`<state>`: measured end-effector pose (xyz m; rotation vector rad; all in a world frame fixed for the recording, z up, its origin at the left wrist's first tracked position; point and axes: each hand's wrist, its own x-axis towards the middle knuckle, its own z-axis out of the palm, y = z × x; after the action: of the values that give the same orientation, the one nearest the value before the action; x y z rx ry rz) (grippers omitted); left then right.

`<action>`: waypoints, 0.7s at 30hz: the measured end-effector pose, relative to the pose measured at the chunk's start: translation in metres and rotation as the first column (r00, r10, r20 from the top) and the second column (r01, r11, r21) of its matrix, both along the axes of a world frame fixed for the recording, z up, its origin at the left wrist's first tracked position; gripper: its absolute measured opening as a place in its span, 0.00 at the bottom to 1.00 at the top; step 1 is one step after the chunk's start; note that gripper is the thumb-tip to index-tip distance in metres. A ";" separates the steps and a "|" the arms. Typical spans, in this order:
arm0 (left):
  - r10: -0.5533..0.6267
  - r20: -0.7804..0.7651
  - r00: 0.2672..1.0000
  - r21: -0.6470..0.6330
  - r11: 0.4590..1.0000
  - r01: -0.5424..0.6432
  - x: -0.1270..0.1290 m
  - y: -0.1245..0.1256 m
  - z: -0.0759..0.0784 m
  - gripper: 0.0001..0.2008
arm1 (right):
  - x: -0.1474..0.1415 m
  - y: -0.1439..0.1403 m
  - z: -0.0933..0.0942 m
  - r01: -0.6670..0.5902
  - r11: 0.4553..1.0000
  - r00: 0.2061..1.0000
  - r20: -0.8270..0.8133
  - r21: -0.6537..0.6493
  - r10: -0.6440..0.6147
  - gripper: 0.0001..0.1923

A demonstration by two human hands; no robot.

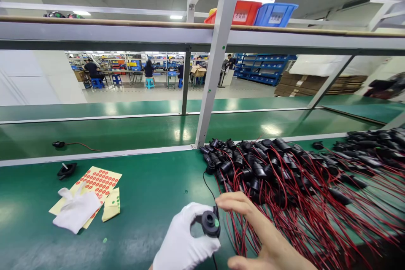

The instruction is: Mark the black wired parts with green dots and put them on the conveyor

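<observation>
Red bin (pixel 245 12) label: 不良品; blue bin (pixel 274 15) label illegible.

Wired parts heap (pixel 303 177) right on bench (pixel 152 202); sticker sheet (pixel 98 181), spare glove (pixel 76 211) near left; bins (pixel 262 13) on far shelf.

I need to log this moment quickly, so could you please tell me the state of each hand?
Left hand: gloved, closed on the black round part.
Right hand: bare, fingers open, fingertips at the same part, holding nothing clearly.
</observation>
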<state>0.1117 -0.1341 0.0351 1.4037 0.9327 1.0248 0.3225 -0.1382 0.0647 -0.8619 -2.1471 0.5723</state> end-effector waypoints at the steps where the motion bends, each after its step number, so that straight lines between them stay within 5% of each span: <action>1: 0.043 -0.060 0.997 0.059 0.997 -0.039 -0.001 0.000 0.002 0.15 | 0.001 -0.001 -0.001 0.020 1.000 1.000 -0.008 -0.001 -0.020 0.41; 8: 0.011 -0.193 0.981 0.285 0.957 0.046 -0.005 -0.005 0.007 0.13 | -0.010 -0.008 0.004 0.072 0.997 0.997 0.018 -0.039 -0.071 0.31; 12: 0.200 -0.222 0.954 0.247 0.958 -0.143 -0.001 -0.010 0.002 0.20 | -0.017 -0.006 0.002 0.120 0.967 0.975 -0.155 -0.226 -0.157 0.13; 14: 0.276 -0.230 0.933 0.209 0.951 -0.229 0.005 -0.014 0.003 0.23 | -0.021 -0.002 -0.003 0.095 0.886 0.935 -0.264 -0.454 -0.236 0.18; 17: 0.212 -0.167 0.963 0.076 0.976 -0.202 0.012 -0.013 0.012 0.15 | -0.028 0.006 -0.009 -0.001 0.759 0.901 -0.330 -0.651 -0.282 0.32; 21: 0.123 0.216 0.969 -0.303 0.952 -0.053 -0.003 0.037 0.026 0.05 | -0.027 0.018 -0.011 0.021 0.770 0.907 -0.312 -0.638 -0.282 0.32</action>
<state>0.1089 -0.0975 0.0609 0.9780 0.9371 1.0432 0.2952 -0.1201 0.0538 -1.1438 -1.4947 1.2983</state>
